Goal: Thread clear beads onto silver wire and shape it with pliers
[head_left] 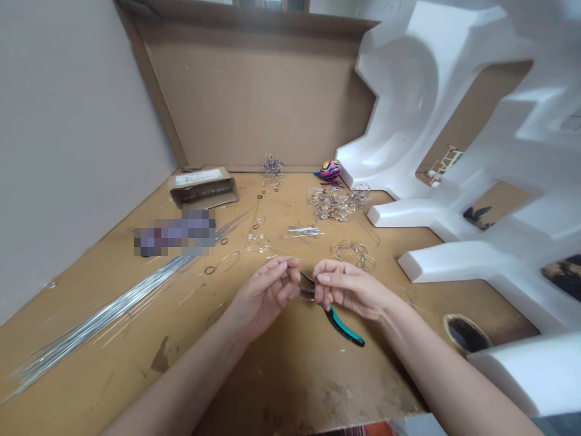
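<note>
My right hand (347, 289) grips pliers with teal handles (342, 326), jaws pointing left toward my left hand. My left hand (271, 292) is closed in a pinch right at the plier jaws; whatever thin piece it holds is too small to make out. Both hands hover over the brown wooden table (281, 375) near its middle. A wire ring piece (354, 254) lies just beyond my right hand.
A long bundle of straight silver wires (109, 312) lies at the left. Tangled wire pieces (333, 203), small rings and beads (258, 242) are scattered farther back, with a small cardboard box (204, 188). White foam packing (476, 181) fills the right side. A hole (465, 333) in the table is at the right.
</note>
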`<state>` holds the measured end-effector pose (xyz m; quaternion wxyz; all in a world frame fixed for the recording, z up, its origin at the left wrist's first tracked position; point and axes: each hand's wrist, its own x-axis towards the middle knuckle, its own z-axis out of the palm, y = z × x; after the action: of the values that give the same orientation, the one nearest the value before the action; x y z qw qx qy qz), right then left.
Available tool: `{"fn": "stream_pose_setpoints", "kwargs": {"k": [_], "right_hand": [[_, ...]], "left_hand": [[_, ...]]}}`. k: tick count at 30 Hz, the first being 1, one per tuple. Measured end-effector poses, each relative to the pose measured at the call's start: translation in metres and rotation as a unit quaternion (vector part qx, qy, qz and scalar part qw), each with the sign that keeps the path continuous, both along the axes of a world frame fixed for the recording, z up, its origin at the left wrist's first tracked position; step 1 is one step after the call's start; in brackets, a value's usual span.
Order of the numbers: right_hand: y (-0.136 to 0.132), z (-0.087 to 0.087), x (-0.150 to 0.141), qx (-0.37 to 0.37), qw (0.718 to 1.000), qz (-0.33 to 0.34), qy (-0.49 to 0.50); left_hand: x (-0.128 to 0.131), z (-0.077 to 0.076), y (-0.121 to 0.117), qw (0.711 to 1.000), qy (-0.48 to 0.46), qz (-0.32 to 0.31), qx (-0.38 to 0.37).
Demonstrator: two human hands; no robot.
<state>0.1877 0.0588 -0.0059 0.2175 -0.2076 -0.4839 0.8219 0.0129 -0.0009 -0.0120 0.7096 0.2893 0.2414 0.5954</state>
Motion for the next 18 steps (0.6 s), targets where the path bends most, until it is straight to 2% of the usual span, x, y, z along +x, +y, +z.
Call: {"fn": "stream_pose_setpoints", "kwargs": {"k": [4,8,18], "right_hand": [[-0.003,0.0,0.0,0.017,0.999,0.035,0.012],[-0.005,-0.002,-0.003,0.024,0.999,0.028,0.023],[-0.008,-0.005,-0.01,0.001,0.999,0.028,0.032]], "left_hand": [[0.0,-0.001,0.0,0.999,0.035,-0.006,0.009],[0.0,-0.001,-0.001,0.999,0.044,-0.016,0.025],[0.0,-0.005,0.0,0.999,0.032,-0.016,-0.027]]}}
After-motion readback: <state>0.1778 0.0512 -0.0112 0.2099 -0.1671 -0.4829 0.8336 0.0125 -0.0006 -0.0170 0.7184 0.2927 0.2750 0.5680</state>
